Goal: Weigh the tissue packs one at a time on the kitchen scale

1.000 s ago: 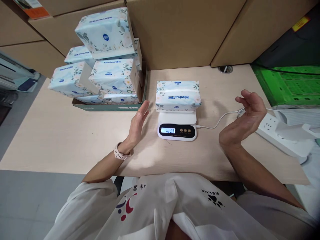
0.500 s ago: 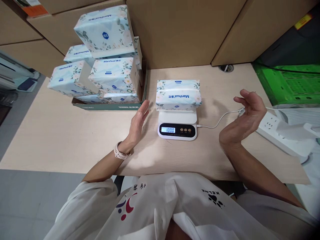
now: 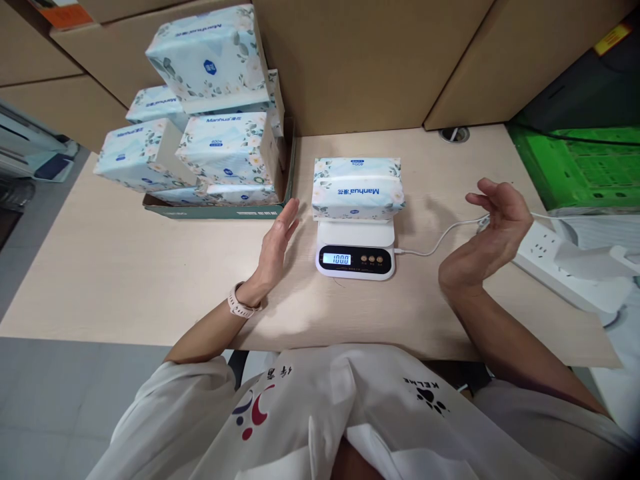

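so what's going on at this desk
A person's left hand and right hand are open on either side of a white rectangular digital scale, holding nothing. A pale-blue floral tissue pack rests on the scale, whose display is lit. Similar packs are piled in a green cardboard box to the left.

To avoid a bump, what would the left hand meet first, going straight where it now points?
Probably the left edge of the lone pale-blue floral rectangular pack, but depth is unclear; it may slip past to the brown cardboard box behind.
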`<state>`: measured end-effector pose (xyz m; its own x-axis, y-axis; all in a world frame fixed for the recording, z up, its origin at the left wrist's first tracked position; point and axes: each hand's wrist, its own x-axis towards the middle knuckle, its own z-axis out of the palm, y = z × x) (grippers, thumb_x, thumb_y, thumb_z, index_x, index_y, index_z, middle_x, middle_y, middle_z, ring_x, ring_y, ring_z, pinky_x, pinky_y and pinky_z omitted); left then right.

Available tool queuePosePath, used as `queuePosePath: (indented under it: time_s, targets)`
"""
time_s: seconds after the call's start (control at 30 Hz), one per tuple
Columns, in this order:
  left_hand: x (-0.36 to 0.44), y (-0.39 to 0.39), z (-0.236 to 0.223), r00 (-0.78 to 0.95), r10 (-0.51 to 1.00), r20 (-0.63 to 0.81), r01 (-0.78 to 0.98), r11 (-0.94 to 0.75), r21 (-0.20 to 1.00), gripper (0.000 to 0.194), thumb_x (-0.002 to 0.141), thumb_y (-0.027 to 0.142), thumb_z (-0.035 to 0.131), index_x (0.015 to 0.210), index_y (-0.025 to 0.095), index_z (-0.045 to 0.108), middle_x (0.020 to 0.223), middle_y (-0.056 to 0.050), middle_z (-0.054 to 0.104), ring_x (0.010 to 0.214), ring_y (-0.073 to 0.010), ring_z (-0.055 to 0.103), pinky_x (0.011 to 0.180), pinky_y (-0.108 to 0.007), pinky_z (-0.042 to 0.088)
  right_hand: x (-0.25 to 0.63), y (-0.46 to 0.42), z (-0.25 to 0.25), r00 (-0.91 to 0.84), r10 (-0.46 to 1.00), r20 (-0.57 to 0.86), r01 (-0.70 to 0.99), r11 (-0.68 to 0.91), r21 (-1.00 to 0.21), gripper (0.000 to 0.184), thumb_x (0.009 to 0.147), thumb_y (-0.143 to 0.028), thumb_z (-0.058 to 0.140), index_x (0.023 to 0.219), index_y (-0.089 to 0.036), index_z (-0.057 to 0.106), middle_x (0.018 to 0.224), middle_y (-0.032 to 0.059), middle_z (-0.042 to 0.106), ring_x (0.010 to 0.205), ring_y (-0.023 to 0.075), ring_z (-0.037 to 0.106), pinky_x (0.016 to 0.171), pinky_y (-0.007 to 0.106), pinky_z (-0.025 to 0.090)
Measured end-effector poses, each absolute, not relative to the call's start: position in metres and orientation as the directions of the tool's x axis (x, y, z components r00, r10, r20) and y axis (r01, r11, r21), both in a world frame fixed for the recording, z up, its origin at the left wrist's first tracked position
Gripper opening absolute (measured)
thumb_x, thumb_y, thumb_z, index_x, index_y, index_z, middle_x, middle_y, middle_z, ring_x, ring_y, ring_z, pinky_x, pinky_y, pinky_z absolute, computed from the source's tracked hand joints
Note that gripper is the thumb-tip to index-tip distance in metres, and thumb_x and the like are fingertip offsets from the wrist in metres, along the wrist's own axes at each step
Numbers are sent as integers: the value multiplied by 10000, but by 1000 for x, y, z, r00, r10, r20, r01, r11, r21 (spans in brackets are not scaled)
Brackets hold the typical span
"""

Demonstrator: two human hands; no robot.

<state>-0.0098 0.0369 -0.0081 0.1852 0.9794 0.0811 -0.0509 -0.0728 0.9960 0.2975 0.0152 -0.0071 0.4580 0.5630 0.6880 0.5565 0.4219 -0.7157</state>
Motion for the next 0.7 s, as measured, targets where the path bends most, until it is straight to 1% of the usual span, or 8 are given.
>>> queuePosePath:
  time_s: [0.1, 0.23, 0.3, 0.7]
  targets:
    - [-10, 37, -9, 185, 979, 83, -54, -74, 996, 651, 1025, 716, 379, 1547, 354, 521, 1730, -4, 393, 1651, -275, 292, 1375, -477, 271, 302, 18, -12, 443, 536, 718, 542, 478, -691, 543, 1025, -487, 264, 1369, -210, 581, 1352, 141, 655, 1330, 317, 646, 1104, 581, 533]
    - [-11, 37, -11, 195, 976, 94, -56, -85, 995, 660, 1031, 714, 365, 1563, 349, 502, 1736, -11, 381, 1656, -282, 278, 1377, -500, 255, 313, 25, -22, 347, 474, 809, 578, 571, -582, 561, 1050, -465, 229, 1428, -244, 580, 1355, 121, 660, 1302, 297, 660, 1031, 572, 570]
    - [-12, 38, -12, 202, 975, 97, -62, -86, 994, 659, 1033, 712, 363, 1569, 351, 495, 1739, -10, 373, 1658, -284, 271, 1379, -507, 248, 315, 26, -24, 312, 460, 831, 572, 608, -551, 561, 1059, -458, 233, 1458, -263, 575, 1372, 118, 659, 1300, 294, 661, 1019, 575, 571]
    - [-12, 39, -13, 199, 975, 93, -60, -83, 995, 658, 1030, 723, 362, 1560, 358, 504, 1737, -11, 378, 1656, -288, 277, 1378, -518, 244, 308, 22, -16, 370, 478, 797, 527, 599, -603, 526, 1056, -469, 298, 1435, -315, 628, 1360, 111, 687, 1299, 328, 675, 1027, 621, 549]
